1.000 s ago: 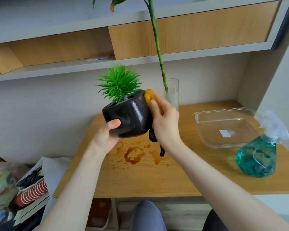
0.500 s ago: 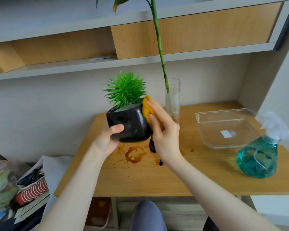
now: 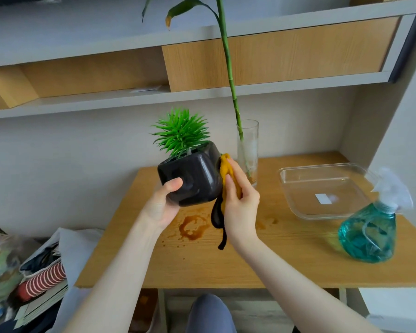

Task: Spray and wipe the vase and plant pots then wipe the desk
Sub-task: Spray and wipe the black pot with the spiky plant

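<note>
A wooden tabletop (image 3: 262,260) is seen below grey and wood wall shelves (image 3: 274,54), and the places that follow are given relative to it. A clear shallow tray (image 3: 296,203) with a white label inside is set on its right part, and a teal spray bottle (image 3: 368,234) with a clear trigger head is stood at its right end, just in front of the tray. A tall glass vase (image 3: 248,152) holding a long green stalk (image 3: 228,68) is stood upright near its back edge, at about the middle. A brown ring-shaped stain (image 3: 193,227) with scattered droplets is seen on its surface, left of middle. A glossy black plant pot (image 3: 197,175) with spiky green foliage (image 3: 181,134) is held tilted in the air above the stain, clear of the wood. The pot is gripped at its lower left corner by the left hand (image 3: 162,205), with the thumb curled over the near face. A yellow cloth (image 3: 226,175) with a black edge hanging down is pressed against the pot's right side by the right hand (image 3: 240,205), whose fingers are curved round the cloth. A heap of bags and papers (image 3: 29,280) is seen on the floor beyond its left end.
</note>
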